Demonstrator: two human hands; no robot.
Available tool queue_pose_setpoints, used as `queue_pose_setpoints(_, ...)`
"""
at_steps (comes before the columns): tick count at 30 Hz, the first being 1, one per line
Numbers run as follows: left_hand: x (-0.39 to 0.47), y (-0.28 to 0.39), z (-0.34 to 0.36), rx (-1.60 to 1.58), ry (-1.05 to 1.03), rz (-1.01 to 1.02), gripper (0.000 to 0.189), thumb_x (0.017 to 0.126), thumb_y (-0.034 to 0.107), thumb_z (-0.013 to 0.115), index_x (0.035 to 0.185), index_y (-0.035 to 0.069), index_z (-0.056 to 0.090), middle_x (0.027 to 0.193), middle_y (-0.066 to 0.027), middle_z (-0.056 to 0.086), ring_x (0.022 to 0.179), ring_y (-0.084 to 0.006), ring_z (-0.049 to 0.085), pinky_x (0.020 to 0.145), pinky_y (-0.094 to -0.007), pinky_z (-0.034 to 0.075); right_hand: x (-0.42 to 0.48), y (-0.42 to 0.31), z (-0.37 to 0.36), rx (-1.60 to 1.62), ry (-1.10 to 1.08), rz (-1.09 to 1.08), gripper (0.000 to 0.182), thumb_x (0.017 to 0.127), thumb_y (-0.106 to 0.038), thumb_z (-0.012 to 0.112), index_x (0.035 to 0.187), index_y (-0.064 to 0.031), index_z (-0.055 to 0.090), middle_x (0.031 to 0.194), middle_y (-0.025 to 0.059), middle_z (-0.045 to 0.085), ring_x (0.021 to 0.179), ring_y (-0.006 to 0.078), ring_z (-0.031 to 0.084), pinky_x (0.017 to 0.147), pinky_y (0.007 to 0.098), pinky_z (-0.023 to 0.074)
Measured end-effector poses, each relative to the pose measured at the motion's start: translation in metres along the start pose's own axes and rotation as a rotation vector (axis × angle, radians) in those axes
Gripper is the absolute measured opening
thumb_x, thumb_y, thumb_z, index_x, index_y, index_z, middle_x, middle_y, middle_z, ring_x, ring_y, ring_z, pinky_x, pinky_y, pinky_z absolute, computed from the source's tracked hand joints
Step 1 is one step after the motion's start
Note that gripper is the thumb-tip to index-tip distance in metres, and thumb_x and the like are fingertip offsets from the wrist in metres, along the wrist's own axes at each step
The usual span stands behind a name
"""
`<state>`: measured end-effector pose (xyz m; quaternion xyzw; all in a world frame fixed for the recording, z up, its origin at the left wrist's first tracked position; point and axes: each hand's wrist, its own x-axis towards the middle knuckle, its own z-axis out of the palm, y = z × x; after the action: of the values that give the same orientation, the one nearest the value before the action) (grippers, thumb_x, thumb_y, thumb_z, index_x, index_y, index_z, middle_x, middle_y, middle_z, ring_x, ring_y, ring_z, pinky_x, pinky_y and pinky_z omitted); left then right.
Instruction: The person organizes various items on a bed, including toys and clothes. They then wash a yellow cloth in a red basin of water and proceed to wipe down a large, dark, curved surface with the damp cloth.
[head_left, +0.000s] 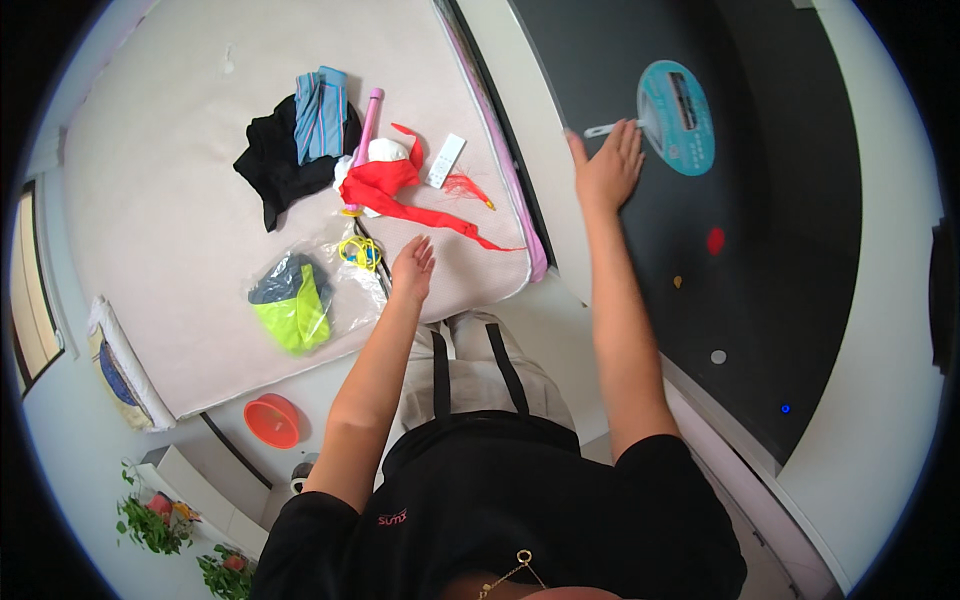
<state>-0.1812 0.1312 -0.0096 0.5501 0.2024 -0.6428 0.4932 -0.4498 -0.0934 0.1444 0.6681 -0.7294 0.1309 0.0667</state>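
My left hand (413, 268) hovers over the near edge of the light mattress (180, 300), fingers apart and nothing in it. Beside it lie a yellow cord (361, 253) and a clear plastic bag (289, 300) with yellow-green and grey fabric inside. Farther off are a red cloth (382, 187), a pink tube (370, 124), a white remote control (446, 160) and a red tassel (471, 186). My right hand (611, 166) is spread palm down at the dark tabletop (780, 225), by the white handle of a blue hand fan (677, 118); whether it touches the handle is unclear.
Black clothing (274, 165) with a blue striped cloth (321, 112) on it lies on the mattress. The tabletop bears a red object (715, 241), a small brownish object (677, 282), a white disc (718, 357) and a small blue object (785, 409). An orange-red basin (271, 421) stands below the mattress edge.
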Motion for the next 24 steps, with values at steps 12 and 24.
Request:
queue_pose_setpoints(12, -0.065, 0.022, 0.126, 0.043, -0.388, -0.082, 0.034, 0.101, 0.024, 0.059, 0.129, 0.005, 0.061, 0.125, -0.0116, 0.067, 0.110, -0.0213, 0.064, 0.098, -0.0338, 0.053, -0.035, 0.001, -0.038, 0.439, 0.281, -0.063, 0.032, 0.088, -0.012, 0.069, 0.120, -0.0097, 0.073, 0.130, 0.0102, 0.069, 0.123, 0.0325, 0.062, 0.110, 0.0484, 0.0423)
queue_pose_setpoints(24, -0.101, 0.033, 0.027, -0.239, -0.437, -0.076, 0.043, 0.105, 0.035, 0.055, 0.135, 0.005, 0.055, 0.129, -0.0128, 0.065, 0.111, -0.0209, 0.065, 0.101, -0.0357, 0.053, -0.104, -0.102, -0.169, 1.016, 0.326, -0.458, 0.013, 0.096, -0.003, 0.062, 0.108, 0.0032, 0.062, 0.122, 0.0254, 0.068, 0.110, 0.0352, 0.069, 0.094, 0.0440, 0.0559)
